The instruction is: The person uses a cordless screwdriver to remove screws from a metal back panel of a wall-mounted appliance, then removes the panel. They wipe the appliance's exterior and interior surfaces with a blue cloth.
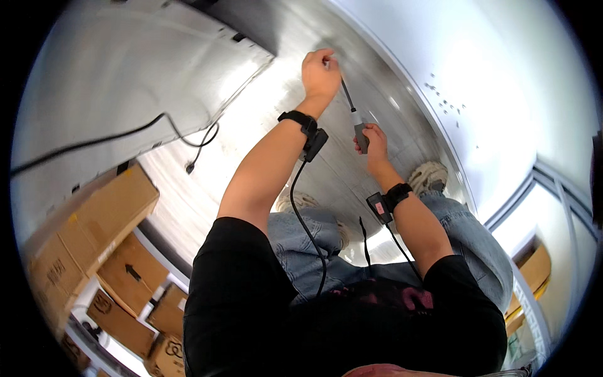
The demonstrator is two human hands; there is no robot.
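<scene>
In my right hand (375, 143) is a screwdriver (361, 136) with a grey handle, a pale collar and a long dark shaft. My fingers are wrapped round its handle, and the shaft points up and away toward my left hand (321, 76). That hand is closed, with thumb and fingers curled together close to the shaft's far end. What lies in the pinch, if anything, is too small to make out. The shaft's tip is hard to see beside the left hand.
A large metal panel (144, 69) lies at the left, with a black cable (135, 131) across it. Small dark pieces (445, 100) dot a white surface at the right. Cardboard boxes (94, 232) stand at lower left. Cables (300, 217) run from black wrist devices.
</scene>
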